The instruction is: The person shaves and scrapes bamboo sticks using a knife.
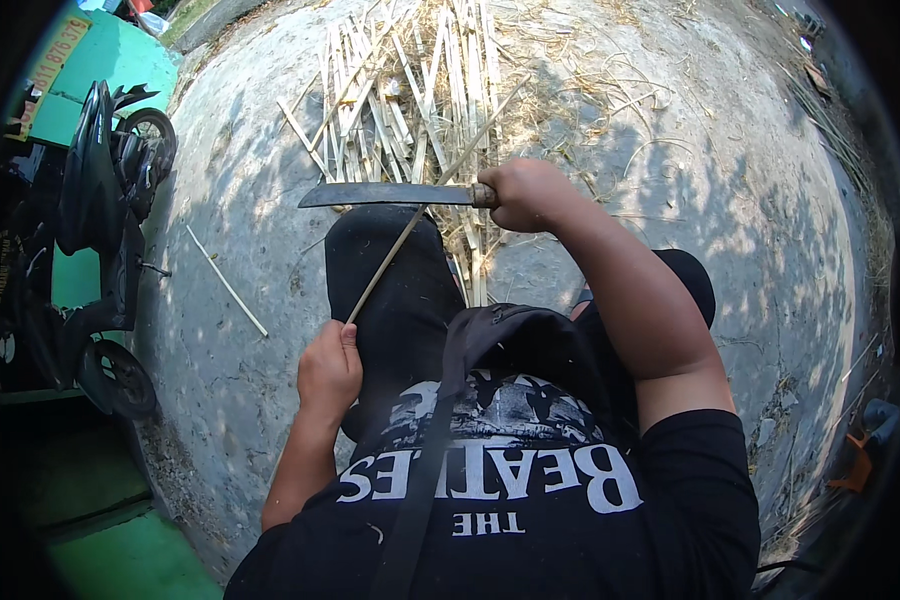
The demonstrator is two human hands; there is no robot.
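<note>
My right hand [526, 195] is closed round the wooden handle of a machete [390, 195]. Its long dark blade points left, level above my left knee. In my left hand [328, 366], closed near my left thigh, is the lower end of a thin bamboo strip [385, 262]. The strip slants up and to the right, over my knee and away from me. It crosses the blade about midway; whether the edge bites into it I cannot tell. The inner fingers of both hands are hidden.
Beyond my knees lies a heap of split bamboo strips [370, 110], with curled shavings [630, 95] to its right. A single pale strip [227, 280] rests on the concrete at left. A black motorcycle [95, 200] stands by a green wall [130, 50]. An orange object [855, 465] sits at far right.
</note>
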